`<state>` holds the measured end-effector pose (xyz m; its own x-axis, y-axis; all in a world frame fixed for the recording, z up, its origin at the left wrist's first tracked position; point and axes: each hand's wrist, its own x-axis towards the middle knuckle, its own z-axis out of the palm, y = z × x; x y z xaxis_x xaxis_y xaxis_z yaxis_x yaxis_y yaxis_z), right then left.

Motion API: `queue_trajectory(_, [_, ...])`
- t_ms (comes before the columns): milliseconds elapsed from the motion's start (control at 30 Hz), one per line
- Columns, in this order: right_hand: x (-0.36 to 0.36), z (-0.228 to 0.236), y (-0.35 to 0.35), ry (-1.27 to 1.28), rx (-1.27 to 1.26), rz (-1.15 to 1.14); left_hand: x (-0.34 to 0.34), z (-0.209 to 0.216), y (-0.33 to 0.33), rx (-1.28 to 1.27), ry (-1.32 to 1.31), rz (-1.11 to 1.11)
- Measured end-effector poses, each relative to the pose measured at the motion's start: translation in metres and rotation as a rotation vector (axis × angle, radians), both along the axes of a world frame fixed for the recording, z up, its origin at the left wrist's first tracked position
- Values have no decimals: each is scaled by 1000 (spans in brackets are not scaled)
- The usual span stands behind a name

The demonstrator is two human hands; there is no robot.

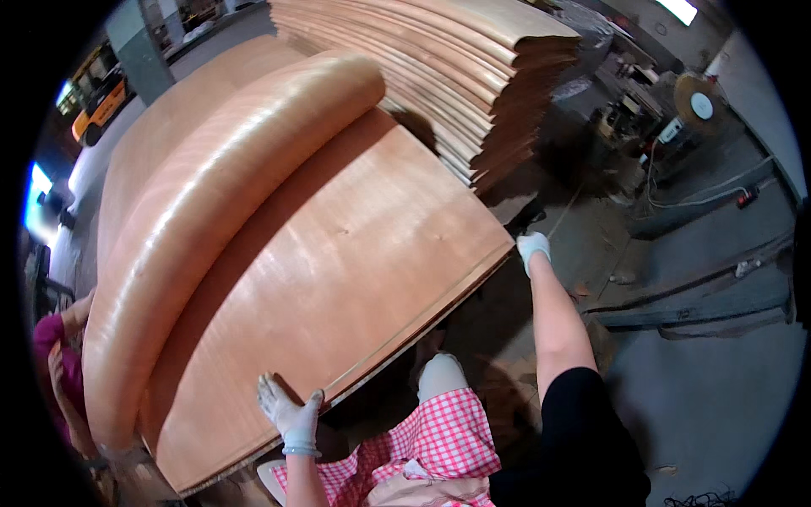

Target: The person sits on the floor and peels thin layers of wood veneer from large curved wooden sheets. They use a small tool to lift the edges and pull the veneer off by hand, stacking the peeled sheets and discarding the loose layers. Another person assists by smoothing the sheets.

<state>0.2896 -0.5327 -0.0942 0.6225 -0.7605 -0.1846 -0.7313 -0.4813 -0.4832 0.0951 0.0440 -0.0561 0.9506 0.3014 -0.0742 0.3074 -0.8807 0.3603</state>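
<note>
A broad, thin wood veneer sheet (338, 245) lies before me on a stack with a rough front edge. Across it, a second veneer sheet is curled back into a long, glossy roll (228, 182). My left hand (290, 414), in a whitish glove, rests with spread fingers on the near edge of the flat sheet. At the sheet's right corner is my right hand (533, 248), also gloved, its fingers closed. A black tool-like object (527, 216) sticks out beyond it, seemingly in its grip; its exact kind is unclear.
A tall pile of wavy veneer sheets (456, 59) stands behind the stack. At the far left, a person in a purple top (68, 363) is beside the roll. Machinery (650, 118) and a cable lie to the right. An orange forklift (101, 106) is far back left.
</note>
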Motion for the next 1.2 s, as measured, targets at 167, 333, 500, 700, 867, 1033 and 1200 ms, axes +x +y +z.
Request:
queue_trajectory(167, [-54, 43, 145, -443, 27, 502, -18, -4, 3, -447, -393, 195])
queue_trajectory(333, [-186, 91, 315, -394, 725, 920, -42, 61, -57, -532, -443, -284])
queue_trajectory(500, [-256, 127, 413, -339, 1134, 1057, -87, 60, -30, -934, -538, -164])
queue_trajectory(700, [-249, 163, 454, -78, 652, 1400, -139, 67, 72, -1193, -700, 386])
queue_trajectory(867, [-178, 134, 377, 88, 345, 1342, -182, 28, 282, -837, -890, 892])
queue_trajectory(1033, [-116, 111, 303, 141, 7, 1312, -235, -4, 461, -501, -766, 1107])
queue_trajectory(1200, [-96, 95, 333, 317, -172, 1268, -260, -55, 511, -214, -353, 1138])
